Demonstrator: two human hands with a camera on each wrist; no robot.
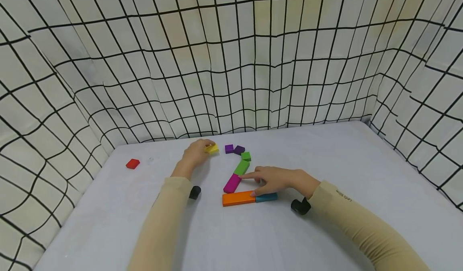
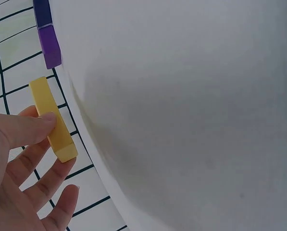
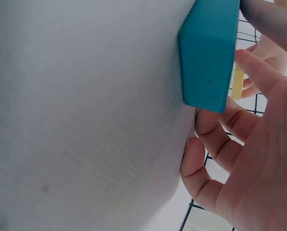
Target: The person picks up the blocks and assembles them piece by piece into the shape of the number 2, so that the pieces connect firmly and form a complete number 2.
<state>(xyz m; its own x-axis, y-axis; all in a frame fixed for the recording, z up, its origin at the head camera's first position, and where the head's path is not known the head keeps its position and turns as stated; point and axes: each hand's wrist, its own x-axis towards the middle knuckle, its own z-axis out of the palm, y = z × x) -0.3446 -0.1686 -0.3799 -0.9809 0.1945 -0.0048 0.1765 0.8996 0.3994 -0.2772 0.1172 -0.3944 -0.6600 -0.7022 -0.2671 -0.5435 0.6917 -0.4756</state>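
My left hand [image 1: 196,152] pinches a yellow block [image 2: 56,122] between thumb and fingers, near the far edge of the white table. Left of the curving row, that block is apart from a purple block [image 1: 229,148]. Beside it in the row come a dark purple block [image 1: 239,150], a small green block [image 1: 246,156], a longer green block [image 1: 241,167] and a magenta block [image 1: 232,183]. My right hand [image 1: 276,179] reaches its index finger to the magenta block's upper end, while its thumb rests on an orange block [image 1: 236,199]. A blue block [image 3: 208,57] adjoins the orange one.
A red block [image 1: 132,164] lies alone at the left of the white table [image 1: 108,222]. Black netting [image 1: 238,66] stands along the back and sides. Black wrist devices [image 1: 301,206] sit by both sleeves.
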